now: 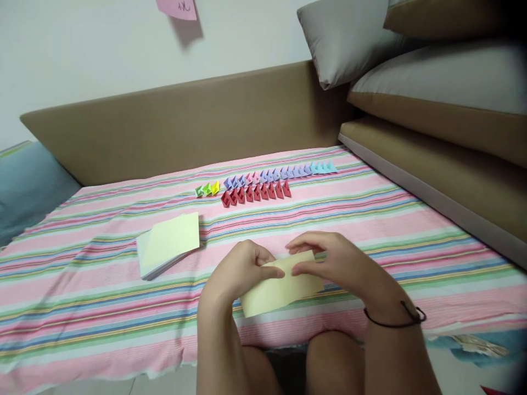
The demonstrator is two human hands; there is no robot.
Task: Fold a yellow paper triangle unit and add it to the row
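Observation:
A pale yellow sheet of paper (284, 293), looking folded to a long rectangle, is held between my two hands above the striped cloth. My left hand (251, 266) pinches its upper edge with the thumb in front and the fingers behind. On the same edge, further right, my right hand (325, 255) has its thumb against the paper, its fingers curled over behind. Left of my hands lies a stack of paper (171, 241) with a pale yellow sheet on top. Beyond stand small folded paper boats: a red row (257, 192) and a purple, pink and light blue row (280, 174).
Green and yellow paper boats (207, 189) stand left of the rows. The striped cloth (102, 307) covers the seat. A brown backrest (185, 123) runs behind it, and cushions (444, 77) pile up on the right. A blue cushion (31, 186) is at the left.

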